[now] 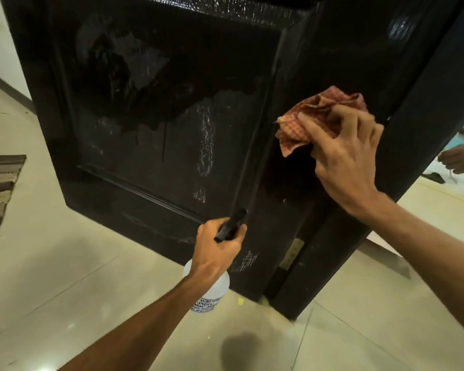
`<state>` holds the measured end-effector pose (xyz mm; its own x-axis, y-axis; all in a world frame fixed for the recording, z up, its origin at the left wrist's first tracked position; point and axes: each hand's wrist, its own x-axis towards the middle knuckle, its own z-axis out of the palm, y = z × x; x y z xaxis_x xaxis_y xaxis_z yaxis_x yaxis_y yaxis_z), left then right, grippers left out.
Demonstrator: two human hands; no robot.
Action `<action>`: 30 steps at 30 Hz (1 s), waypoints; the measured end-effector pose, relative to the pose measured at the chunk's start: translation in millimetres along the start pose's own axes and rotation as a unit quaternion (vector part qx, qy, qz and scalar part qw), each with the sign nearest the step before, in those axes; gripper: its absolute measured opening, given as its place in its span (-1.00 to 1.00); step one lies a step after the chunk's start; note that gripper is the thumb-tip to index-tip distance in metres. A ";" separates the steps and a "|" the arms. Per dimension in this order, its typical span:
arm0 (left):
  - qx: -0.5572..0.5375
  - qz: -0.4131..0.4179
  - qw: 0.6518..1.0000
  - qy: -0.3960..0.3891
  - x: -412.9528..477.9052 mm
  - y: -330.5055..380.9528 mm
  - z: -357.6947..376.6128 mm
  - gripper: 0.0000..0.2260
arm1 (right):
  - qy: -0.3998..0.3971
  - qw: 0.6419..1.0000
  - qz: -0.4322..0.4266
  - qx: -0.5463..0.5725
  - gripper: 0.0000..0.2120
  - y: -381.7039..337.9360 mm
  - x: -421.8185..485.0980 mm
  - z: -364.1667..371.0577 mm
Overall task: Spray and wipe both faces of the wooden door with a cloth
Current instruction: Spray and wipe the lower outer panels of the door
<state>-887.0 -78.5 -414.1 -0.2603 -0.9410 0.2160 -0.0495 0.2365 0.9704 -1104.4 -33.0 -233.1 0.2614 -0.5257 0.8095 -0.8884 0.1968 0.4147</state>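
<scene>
dark wood fills the view: the door (172, 116) stands swung out from its frame (426, 89), hinged at the right, so this face is turned to the person. the right hand (346, 159) presses a bunched checked cloth (306, 121) against the stile beside the panel, its grip spread and curled over the cloth, which holds the fabric and puts weight behind a wipe. the left hand (217, 247) is low and off to the side, its grip wrapped round the black spray head of the bottle (212, 293), nozzle toward the lower door, probably so a fresh burst is ready without putting the cloth down. the upper panel shows a wet dark patch with drips below it; lower down there are pale streaks and specks, so i judge this face partly wiped, and the other face cannot be seen from here. a striped mat (0, 188) lies on the tiled floor (65, 263) at the left; another person's hand (458, 159) shows past the frame.
</scene>
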 end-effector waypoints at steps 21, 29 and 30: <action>0.050 0.049 0.997 0.038 -11.9 -45.8 -17.3 -0.70 | -0.107 0.982 -0.153 -0.018 -0.31 -65.0 -68.2 54.1; 0.046 0.048 0.996 0.062 -15.5 -70.8 -28.5 -0.73 | -0.252 0.904 -0.339 -0.065 -0.44 -121.2 -171.7 102.9; 0.047 0.051 0.996 0.064 -12.4 -68.6 -30.5 -0.73 | -0.312 0.873 -0.367 -0.072 -0.46 -125.8 -182.2 104.6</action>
<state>-850.9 -90.4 -480.1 -0.1442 -0.9328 0.3302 -0.1205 0.3477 0.9298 -1079.7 -48.5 -476.3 0.4443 -0.8937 -0.0621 -0.4994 -0.3046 0.8111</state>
